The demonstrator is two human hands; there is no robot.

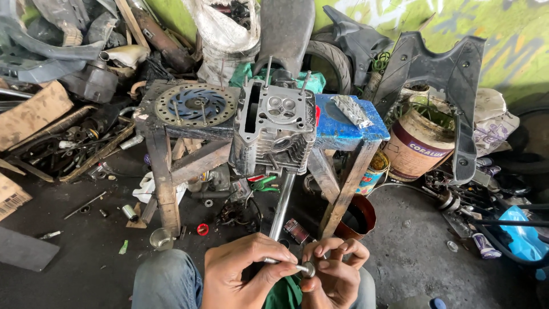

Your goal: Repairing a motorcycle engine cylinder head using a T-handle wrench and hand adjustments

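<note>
Metal, small and grey, is what is gripped in the head view: an engine valve (304, 268) is held between both hands low in the frame. The left hand (243, 273) is closed around the valve stem, its fingers wrapped tight, while the round valve head sits just past its fingertips. The right hand (333, 273) is curled loosely, with thumb and forefinger pinched against the valve head from the other side. Directly beyond the grip, a long steel rod (282, 206) runs up to a grey finned cylinder head (273, 129), which rests on a worn wooden stool (171, 166) with a blue-painted top. Beside the cylinder head, farther to the left of the grip, a brake disc (195, 105) lies flat on the stool. Below the left hand a jeans-covered knee (166, 283) is seen.
</note>
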